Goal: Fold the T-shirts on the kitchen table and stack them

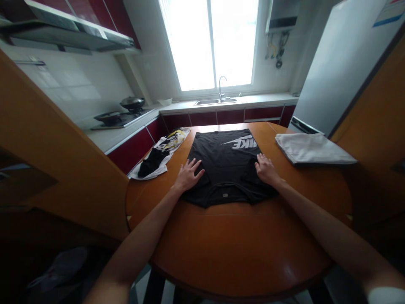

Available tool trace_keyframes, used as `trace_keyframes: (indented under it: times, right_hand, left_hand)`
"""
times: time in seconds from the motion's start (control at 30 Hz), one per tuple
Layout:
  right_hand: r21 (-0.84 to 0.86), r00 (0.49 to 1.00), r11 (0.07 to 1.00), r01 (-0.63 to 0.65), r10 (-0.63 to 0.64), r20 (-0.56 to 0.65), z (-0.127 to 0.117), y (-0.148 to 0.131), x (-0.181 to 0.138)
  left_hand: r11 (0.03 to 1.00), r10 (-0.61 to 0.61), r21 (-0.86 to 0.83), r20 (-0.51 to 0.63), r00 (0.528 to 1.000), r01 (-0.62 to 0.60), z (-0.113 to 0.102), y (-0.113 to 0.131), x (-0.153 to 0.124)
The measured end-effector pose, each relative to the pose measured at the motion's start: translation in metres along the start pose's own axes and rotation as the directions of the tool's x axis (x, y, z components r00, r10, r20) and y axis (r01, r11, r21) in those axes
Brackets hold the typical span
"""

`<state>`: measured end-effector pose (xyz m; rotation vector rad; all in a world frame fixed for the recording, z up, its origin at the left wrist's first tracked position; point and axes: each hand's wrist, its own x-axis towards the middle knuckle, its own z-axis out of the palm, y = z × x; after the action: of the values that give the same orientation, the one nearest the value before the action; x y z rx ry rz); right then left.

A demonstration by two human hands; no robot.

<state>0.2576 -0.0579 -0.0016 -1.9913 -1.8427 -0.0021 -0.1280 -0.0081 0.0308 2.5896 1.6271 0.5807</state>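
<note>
A black T-shirt [221, 162] lies spread out on the round wooden table [240, 249], its neckline towards me. White lettering and a swoosh, seen upside down, mark its far right part. The sleeves look folded inward over the body. On the shirt's left edge my left hand [189, 174] rests flat, fingers spread. My right hand [266, 169] lies over the right edge by the folded sleeve, its fingers stretched out. Neither hand grips the cloth.
White, black and yellow printed clothing [161, 153] lies at the table's left. A folded white cloth [311, 148] sits at the right, near the fridge [351, 63]. Beyond the table are a counter with a sink [207, 101] and a stove with pans [133, 102].
</note>
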Motion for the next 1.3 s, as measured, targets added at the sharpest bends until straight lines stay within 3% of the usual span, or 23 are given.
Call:
trace_keyframes:
  times: [0.17,0.37,0.57,0.77,0.97,1.13,1.3]
  right_hand:
    - [-0.081,0.983,0.997,-0.009,0.023,0.181,0.007,-0.006,-0.003]
    - [-0.091,0.989,0.996,0.009,0.004,0.148,-0.001,-0.011,-0.002]
    - [-0.057,0.964,0.995,0.082,-0.065,0.257,-0.001,-0.017,-0.005]
    - [-0.032,0.994,0.999,0.042,-0.038,0.098,-0.004,-0.012,-0.001]
    - [0.025,0.999,0.999,0.046,-0.047,0.023,-0.009,-0.013,-0.002]
    - [0.091,0.995,0.992,0.091,-0.087,-0.049,-0.012,-0.016,-0.002]
    - [0.202,0.975,0.966,0.159,-0.122,-0.184,-0.018,-0.011,-0.002]
  left_hand:
    - [1.0,0.01,0.005,-0.016,1.0,-0.01,0.004,0.012,-0.005]
    - [0.999,0.034,0.03,-0.035,0.999,-0.033,0.005,0.014,-0.003]
    - [0.999,0.048,0.017,-0.056,0.997,-0.047,0.008,0.012,-0.001]
    - [0.999,0.041,0.01,-0.062,0.997,-0.04,0.006,0.01,-0.003]
    - [0.995,0.068,-0.066,-0.062,0.996,-0.072,0.004,0.01,-0.004]
    - [0.949,0.207,-0.224,-0.084,0.975,-0.221,-0.004,0.02,-0.009]
    - [0.85,0.424,-0.38,0.081,0.902,-0.366,-0.019,0.039,-0.021]
